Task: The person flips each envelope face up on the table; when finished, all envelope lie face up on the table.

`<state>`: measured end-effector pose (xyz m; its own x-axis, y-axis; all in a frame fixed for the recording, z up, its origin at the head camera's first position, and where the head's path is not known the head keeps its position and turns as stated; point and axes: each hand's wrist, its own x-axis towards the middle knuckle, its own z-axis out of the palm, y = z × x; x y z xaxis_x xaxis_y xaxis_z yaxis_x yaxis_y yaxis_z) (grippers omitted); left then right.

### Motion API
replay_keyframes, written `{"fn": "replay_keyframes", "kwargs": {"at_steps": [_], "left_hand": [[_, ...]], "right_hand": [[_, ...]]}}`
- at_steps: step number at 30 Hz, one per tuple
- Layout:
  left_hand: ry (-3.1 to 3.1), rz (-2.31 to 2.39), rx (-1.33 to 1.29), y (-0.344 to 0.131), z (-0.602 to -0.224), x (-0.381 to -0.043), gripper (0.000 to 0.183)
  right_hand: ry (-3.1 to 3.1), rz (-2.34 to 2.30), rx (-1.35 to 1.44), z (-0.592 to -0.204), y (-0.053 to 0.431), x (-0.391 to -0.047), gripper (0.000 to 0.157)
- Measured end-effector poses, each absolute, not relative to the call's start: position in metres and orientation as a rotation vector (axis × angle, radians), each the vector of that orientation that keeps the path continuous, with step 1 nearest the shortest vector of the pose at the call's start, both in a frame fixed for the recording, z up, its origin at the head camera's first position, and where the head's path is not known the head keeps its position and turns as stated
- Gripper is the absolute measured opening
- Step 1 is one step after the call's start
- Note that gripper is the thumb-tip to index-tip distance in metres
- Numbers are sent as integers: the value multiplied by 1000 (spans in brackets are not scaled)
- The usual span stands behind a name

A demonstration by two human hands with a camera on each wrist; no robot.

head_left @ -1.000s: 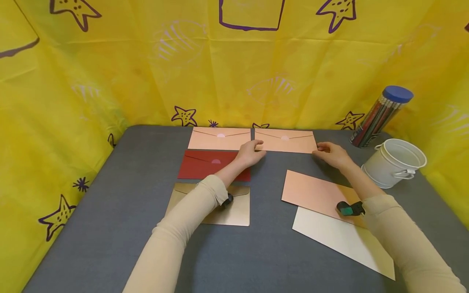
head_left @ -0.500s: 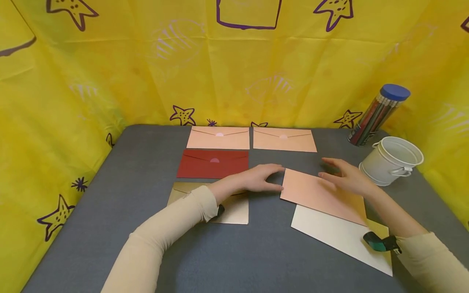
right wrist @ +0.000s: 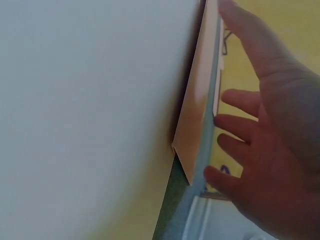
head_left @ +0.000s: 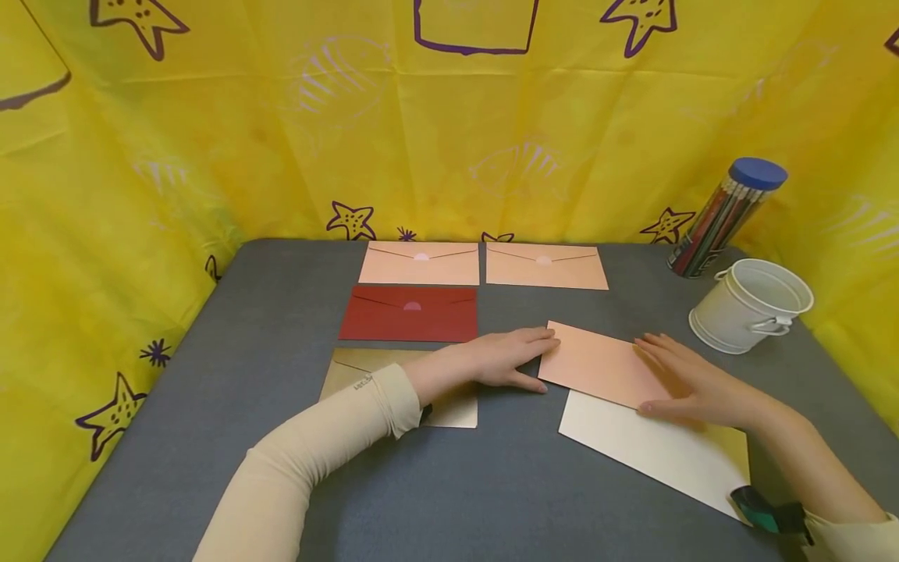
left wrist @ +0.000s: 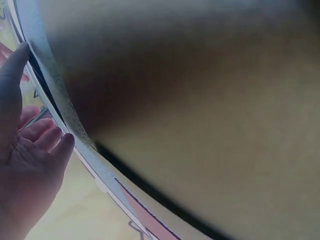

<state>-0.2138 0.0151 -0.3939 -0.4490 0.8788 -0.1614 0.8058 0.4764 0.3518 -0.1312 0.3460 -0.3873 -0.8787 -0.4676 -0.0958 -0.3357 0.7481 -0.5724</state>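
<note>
A pink envelope [head_left: 597, 363], its plain face up, lies slanted on the table over part of a white envelope [head_left: 632, 445]. My left hand [head_left: 509, 359] has its fingertips over the pink envelope's left edge, the thumb lower near the corner. Above its right part my right hand [head_left: 691, 382] spreads, with fingers by the far edge and thumb by the near edge. Under my left forearm is a gold envelope [head_left: 449, 410], which fills much of the left wrist view. The right wrist view shows the spread fingers [right wrist: 235, 127] beside the pink envelope [right wrist: 192, 115].
Two pale pink envelopes with flaps up, a left one [head_left: 419, 269] and a right one [head_left: 546, 273], lie along the back. A red envelope [head_left: 409, 320] sits below the left one. At right stand a white metal bucket [head_left: 730, 316] and a tube of pencils [head_left: 723, 222].
Both hands have left the back right pale pink envelope and come nearer, to the slanted pink envelope. The left moved onto its left edge, the right over its right part.
</note>
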Motion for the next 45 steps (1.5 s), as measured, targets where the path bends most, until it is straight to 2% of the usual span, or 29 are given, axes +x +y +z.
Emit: {"fn": "replay_keyframes", "kwargs": {"at_steps": [6,12,21,35,45], "left_hand": [[2444,247,1480,17,-394,-212,75],[2457,212,1474,18,-397,-212,70],[2465,174,1506,17,-398,-213,62],[2493,68,1798,17,-399,-212,45],[2547,114,1893,17,-393,-211,39]], "right_hand": [[2676,-823,-644,-390,356,-126,99],[2657,-842,-593,-393,358,-123,100],[2700,-828,-604,-395,357,-122,95],[2814,-631,-612,-391,358,-121,89],[2936,-536,-680,-384,356,-120,72]]}}
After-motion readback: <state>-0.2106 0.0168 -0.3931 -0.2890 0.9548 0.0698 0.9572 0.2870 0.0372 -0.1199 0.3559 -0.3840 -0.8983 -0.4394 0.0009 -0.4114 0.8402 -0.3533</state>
